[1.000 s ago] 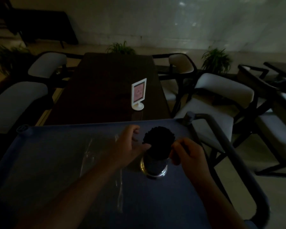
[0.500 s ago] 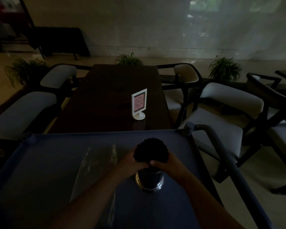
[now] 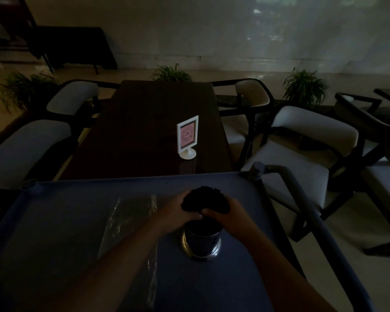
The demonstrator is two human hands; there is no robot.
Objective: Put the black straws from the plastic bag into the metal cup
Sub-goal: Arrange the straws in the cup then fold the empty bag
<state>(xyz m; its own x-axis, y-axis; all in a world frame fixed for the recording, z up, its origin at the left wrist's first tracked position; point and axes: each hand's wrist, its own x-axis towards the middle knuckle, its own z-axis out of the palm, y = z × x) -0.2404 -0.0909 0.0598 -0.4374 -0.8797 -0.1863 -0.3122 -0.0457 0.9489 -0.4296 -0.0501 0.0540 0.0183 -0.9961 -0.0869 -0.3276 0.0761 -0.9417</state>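
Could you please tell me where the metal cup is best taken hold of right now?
Probably wrap the metal cup round its straight lower wall from the near side, above its flared base; the left hand, right hand and black straws crowd its rim.

black straws (image 3: 203, 198) held upright in metal cup (image 3: 202, 243), gripped both sides by left hand (image 3: 178, 210) & right hand (image 3: 230, 215) | clear plastic bag (image 3: 128, 221) laid flat on blue cart top (image 3: 65, 221), left of cup | white sign holder (image 3: 187, 137) stood on dark table (image 3: 144, 131) beyond
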